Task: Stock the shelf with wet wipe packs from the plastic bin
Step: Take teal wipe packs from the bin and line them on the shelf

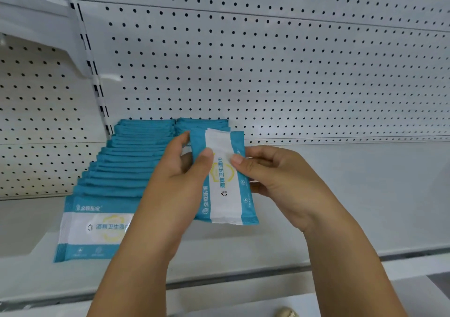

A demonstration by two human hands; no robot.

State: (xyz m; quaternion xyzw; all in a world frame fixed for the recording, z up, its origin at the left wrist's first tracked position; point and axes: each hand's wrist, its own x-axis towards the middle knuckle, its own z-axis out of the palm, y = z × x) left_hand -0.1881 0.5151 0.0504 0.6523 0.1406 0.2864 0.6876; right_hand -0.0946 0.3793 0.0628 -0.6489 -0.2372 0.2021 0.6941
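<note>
A teal and white wet wipe pack (225,192) is held upright on its short end above the shelf board (341,195), its label turned sideways. My left hand (177,182) grips its left edge, thumb on the front. My right hand (275,177) pinches its right side, thumb on the white band. Left of it a long row of the same packs (126,168) stands overlapping, running from the front pack (95,229) back to the pegboard. A second short row (202,124) stands behind the held pack. The plastic bin is out of view.
A white pegboard back wall (292,73) rises behind the shelf. A slotted upright post (92,73) separates it from a neighbouring pegboard panel (36,121) on the left. The shelf's front lip (243,280) runs below my wrists.
</note>
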